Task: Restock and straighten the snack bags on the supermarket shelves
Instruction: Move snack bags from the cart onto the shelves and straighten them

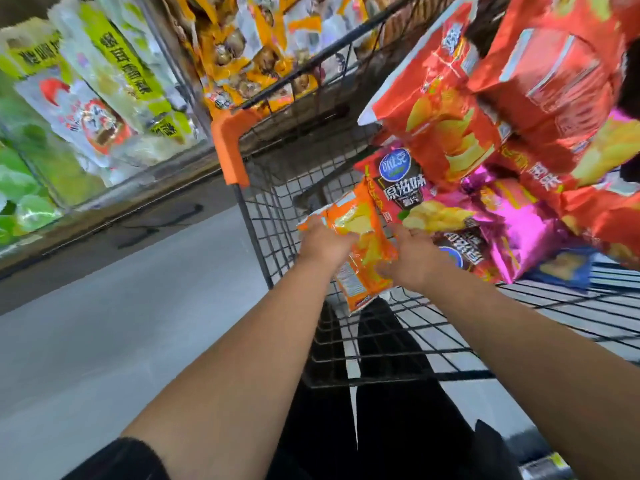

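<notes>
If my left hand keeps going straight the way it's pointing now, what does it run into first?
Probably the dark red chip bag with the blue round logo, just beyond the orange bag that the left hand grips. Depth is unclear, so it may lie further back.

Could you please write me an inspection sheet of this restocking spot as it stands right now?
Surface: wire cart with an orange corner guard, carrying the stock.
Job's things: orange bag held over the cart; red bags, a pink bag and a blue bag heaped on the cart's right side.
Clutter: nothing seen.
Hands: left hand and right hand both grip the orange bag by its side edges.
Cables: nothing seen.
Surroundings: green and white bags on the shelf to the left, yellow bags beyond the cart, grey floor below.
</notes>
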